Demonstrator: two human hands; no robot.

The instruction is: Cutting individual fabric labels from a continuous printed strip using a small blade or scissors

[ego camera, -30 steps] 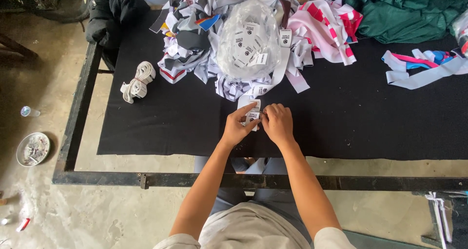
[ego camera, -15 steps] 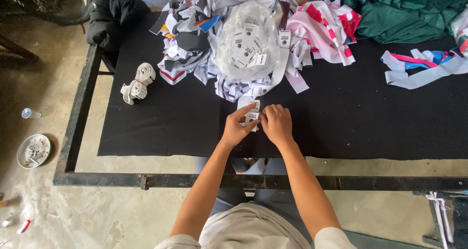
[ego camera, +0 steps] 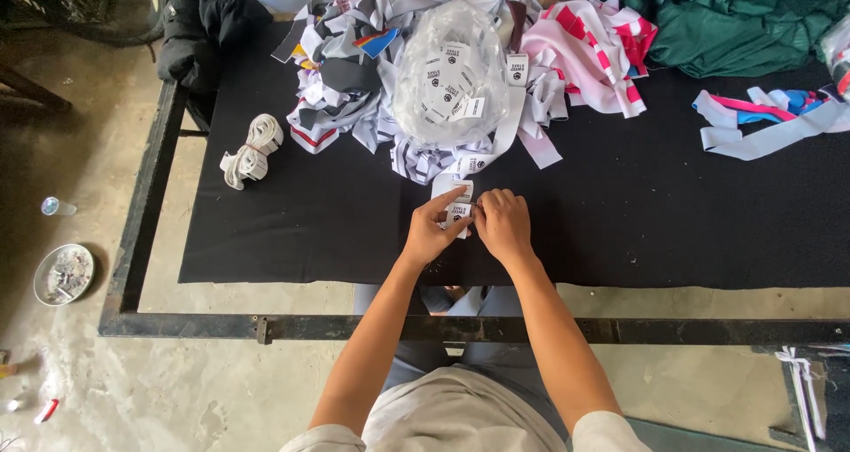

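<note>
- Head view: the left hand (ego camera: pixel 431 231) and right hand (ego camera: pixel 502 225) meet over the near middle of the black cloth (ego camera: pixel 292 231), fingertips almost touching.
- The left hand pinches a small white tag (ego camera: pixel 459 211) between thumb and forefinger; the fingers are closed on it.
- The right hand is curled shut at the tag's right edge; what it grips there is too small to tell.
- A second white tag (ego camera: pixel 445 187) lies flat on the cloth just beyond the hands, touching the held one.
- Just far of that lies a clear bag (ego camera: pixel 450 80) of more white tags, sitting on a heap of grey and white fabric strips (ego camera: pixel 350 93).
- Right of the bag lies a pink and white striped cloth (ego camera: pixel 589 58), and beyond it, at the far right, green fabric (ego camera: pixel 744 18).
- Loose grey, pink and blue strips (ego camera: pixel 761 124) lie on the right side, well apart from the hands.
- A white strap bundle (ego camera: pixel 251 149) lies on the left part of the cloth, apart from the heap.
- A black jacket (ego camera: pixel 204 23) hangs over the far left corner.
- The cloth rests on a metal frame (ego camera: pixel 142 231).
- On the concrete floor to the left sits a round dish (ego camera: pixel 64 274) with a small bottle (ego camera: pixel 57 207) near it.
</note>
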